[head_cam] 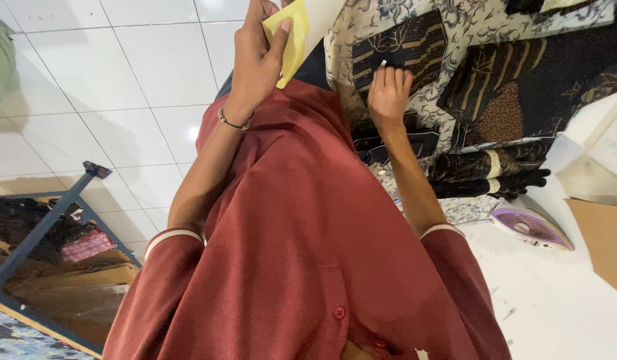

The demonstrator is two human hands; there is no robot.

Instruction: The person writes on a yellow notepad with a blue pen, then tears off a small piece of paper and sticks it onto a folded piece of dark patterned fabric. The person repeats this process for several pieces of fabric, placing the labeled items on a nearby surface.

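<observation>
The left hand [258, 57] is raised at the far centre of the view, over the white tiled floor [122, 73]. Its fingers [282, 33] are pressed together with the thumb, pinching a yellow sheet of paper [295, 40] along its left edge. A thin bracelet [232, 122] sits on that wrist.

The right hand [388, 93] lies just right of the left hand, resting on the batik cloth [495, 73], a black, brown and cream patterned fabric spread over the right far area. Its fingers [392, 77] are drawn together, pinching a small white piece [383, 64] against the cloth; what the piece is cannot be told.

A red shirt [308, 253] fills the near centre. To the right, on the white table [555, 307], a purple iron [532, 228] rests near folded patterned cloth [492, 175].
</observation>
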